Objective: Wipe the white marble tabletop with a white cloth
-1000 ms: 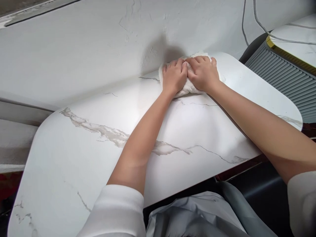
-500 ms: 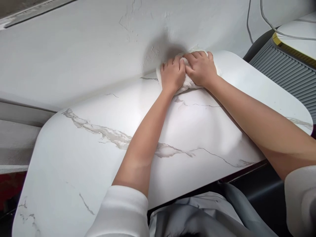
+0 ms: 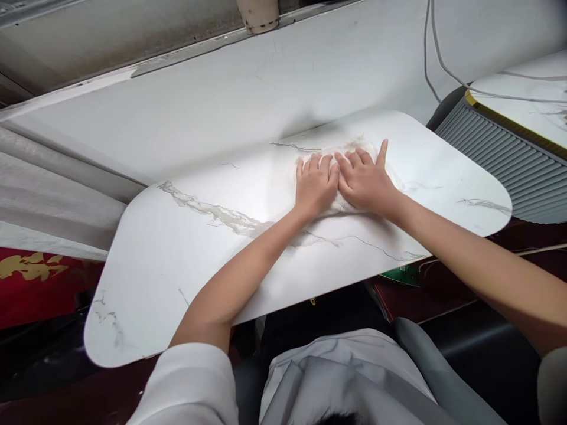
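A white, fluffy cloth [image 3: 344, 206] lies spread on the white marble-patterned tabletop [image 3: 146, 265], toward its back edge and right of the middle. My left hand [image 3: 316, 186] presses on the cloth's left part with bent fingers. Beside it, my right hand [image 3: 367, 182] bears down on the right part, with its little finger sticking up. The two thumbs nearly meet over the cloth. Both palms hide much of it.
A white wall [image 3: 221, 112] borders the table's back edge. On the ledge above stands a pale cup-like container [image 3: 259, 15]. A grey ribbed panel [image 3: 509, 153] with cables [image 3: 447, 65] above it is at right. Red fabric [image 3: 44, 283] hangs at left.
Both hands have drawn the cloth back from the wall, nearer to my body. The view has shifted, showing more of the ledge and the table's left end.
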`<state>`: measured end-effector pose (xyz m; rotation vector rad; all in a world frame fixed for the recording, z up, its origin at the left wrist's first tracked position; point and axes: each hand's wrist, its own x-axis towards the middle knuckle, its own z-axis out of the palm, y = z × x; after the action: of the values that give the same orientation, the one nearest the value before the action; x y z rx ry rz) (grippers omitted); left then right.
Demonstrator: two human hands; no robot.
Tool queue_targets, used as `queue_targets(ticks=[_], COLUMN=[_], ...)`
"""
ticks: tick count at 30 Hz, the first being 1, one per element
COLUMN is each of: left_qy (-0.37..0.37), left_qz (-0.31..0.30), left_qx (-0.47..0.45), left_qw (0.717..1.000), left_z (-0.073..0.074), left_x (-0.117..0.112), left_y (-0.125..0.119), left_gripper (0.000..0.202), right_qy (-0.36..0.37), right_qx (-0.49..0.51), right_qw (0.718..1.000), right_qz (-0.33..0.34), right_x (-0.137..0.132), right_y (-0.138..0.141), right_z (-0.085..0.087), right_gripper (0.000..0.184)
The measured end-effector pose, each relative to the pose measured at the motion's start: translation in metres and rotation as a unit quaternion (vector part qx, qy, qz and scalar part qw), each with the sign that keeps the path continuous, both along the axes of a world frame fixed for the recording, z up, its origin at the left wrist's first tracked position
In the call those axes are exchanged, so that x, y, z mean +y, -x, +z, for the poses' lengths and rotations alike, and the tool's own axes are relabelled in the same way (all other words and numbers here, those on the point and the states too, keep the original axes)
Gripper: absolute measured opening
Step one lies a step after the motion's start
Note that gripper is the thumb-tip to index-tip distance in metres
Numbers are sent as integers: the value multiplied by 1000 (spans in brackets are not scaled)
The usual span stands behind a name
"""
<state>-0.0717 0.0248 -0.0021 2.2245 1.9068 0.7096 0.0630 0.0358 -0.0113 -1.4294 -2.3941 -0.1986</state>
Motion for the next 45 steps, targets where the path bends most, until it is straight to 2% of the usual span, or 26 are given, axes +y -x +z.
queue_targets(ticks=[5,10,14,18,22,26,31,37,41,45], left_qy=[8,13,26,35,38,30,11,-16,-31,-46], left_qz=[-22,-30,-43,-34,-19,13,53,51,57,59], left_qx=[30,47,44,38,37,24,-10,-61,-79,-87], left_qw=[999,998,998,998,998,999,998,997,995,993], left_z=[2,3,5,6,5,2,0,0,-2,-3], left_x=[-68,-123,-144,-144,-132,-106,-53,16,47,69], left_y=[0,5,12,14,18,30,59,97,112,120], left_gripper=[45,50,53,50,50,46,40,38,32,32], right_qy=[-6,2,3,9,20,34,37,49,45,43], right_qx=[-11,-14,-25,-35,-39,-33,-20,0,12,1], right_qw=[1000,1000,999,999,998,997,997,998,998,999], right_qz=[-8,19,33,37,54,68,66,36,34,19], right_x=[-72,-117,-132,-130,-114,-84,-30,34,64,81], right_y=[-2,-2,2,6,12,27,62,106,122,131], right_z=[5,4,4,7,9,8,7,5,5,8], right_gripper=[59,61,65,66,65,61,55,53,50,48])
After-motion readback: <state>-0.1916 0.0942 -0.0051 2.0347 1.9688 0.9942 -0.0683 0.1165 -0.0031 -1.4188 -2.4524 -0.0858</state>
